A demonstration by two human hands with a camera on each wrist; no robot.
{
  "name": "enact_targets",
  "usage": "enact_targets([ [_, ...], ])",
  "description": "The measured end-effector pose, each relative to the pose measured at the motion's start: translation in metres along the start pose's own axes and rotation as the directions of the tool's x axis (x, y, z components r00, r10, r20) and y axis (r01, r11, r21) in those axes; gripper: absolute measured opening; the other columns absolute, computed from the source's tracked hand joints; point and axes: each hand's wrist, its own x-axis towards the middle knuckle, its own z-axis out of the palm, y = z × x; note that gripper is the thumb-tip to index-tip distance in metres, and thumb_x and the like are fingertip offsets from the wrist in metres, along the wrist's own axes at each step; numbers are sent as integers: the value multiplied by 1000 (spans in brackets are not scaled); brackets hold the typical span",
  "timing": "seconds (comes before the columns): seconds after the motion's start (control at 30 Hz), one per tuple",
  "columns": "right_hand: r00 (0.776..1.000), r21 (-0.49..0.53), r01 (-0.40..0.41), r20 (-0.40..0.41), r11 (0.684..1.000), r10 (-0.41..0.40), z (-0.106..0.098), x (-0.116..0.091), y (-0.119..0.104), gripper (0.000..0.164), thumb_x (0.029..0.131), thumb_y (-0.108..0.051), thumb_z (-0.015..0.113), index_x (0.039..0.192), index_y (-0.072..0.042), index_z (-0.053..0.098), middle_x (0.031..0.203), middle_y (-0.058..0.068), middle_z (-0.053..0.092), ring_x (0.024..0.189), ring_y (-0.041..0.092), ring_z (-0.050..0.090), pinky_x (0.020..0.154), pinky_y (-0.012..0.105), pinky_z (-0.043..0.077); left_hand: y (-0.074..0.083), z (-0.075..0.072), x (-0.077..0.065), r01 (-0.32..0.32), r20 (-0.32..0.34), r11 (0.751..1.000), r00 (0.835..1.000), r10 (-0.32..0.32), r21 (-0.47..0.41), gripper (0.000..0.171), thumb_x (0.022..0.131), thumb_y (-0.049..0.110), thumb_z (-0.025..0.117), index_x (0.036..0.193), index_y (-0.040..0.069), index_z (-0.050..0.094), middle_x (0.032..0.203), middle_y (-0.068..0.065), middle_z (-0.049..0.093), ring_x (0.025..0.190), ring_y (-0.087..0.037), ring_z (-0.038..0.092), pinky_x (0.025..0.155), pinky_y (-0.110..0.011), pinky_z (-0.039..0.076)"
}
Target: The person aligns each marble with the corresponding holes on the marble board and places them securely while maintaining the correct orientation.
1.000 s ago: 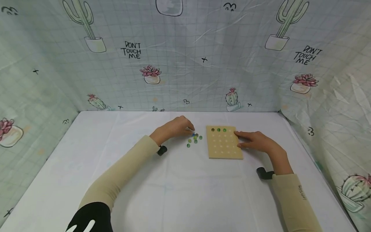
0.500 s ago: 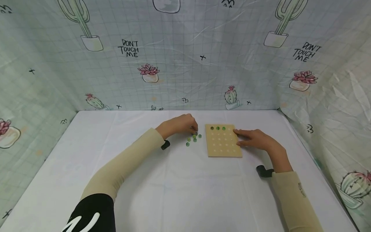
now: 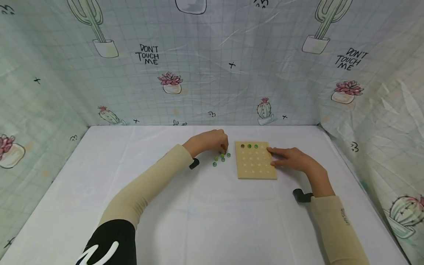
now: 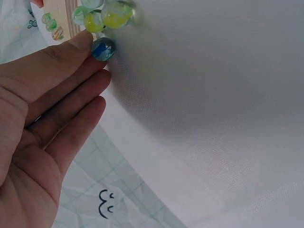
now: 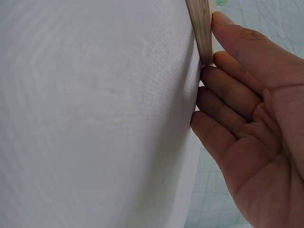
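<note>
My left hand (image 3: 212, 141) is beside the loose glass marbles, pinching a blue marble (image 4: 103, 49) between thumb and index finger; the head view hides this marble behind the fingers. Just past it lie clear marbles with yellow and green swirls, among them a yellow one (image 4: 117, 15). Several others, including a green marble (image 3: 214, 164), lie on the white cloth left of the board. The square wooden board (image 3: 253, 173) has rows of shallow hollows, and three marbles (image 3: 249, 146) sit in its far row. With fairly straight fingers, my right hand (image 3: 294, 161) touches the board's right edge.
A white cloth (image 3: 212, 221) covers the table. Behind and at both sides hangs a curtain (image 3: 212, 73) printed with cacti. A black wrist strap piece (image 3: 301, 196) sticks out near the right sleeve.
My left hand has shifted right, over the far marbles, and the blue marble is now pinched in its fingers. The right hand stays at the board, whose three filled hollows look the same.
</note>
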Motion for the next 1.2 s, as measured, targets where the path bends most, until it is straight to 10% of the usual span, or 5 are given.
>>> enact_targets([
  [1.2, 1000, 1, 12, -1, 1000, -12, -1, 0, 1, 70, 97, -42, 68, 155, -11, 43, 156, 21, 40, 144, 47, 36, 115, 64, 32, 6, -6, 4, 56, -25, 997, 998, -58, -53, 14, 92, 14, 77, 105, 13, 81, 109, -1, 76, 98, -13, 71, 85, -24, 57],
])
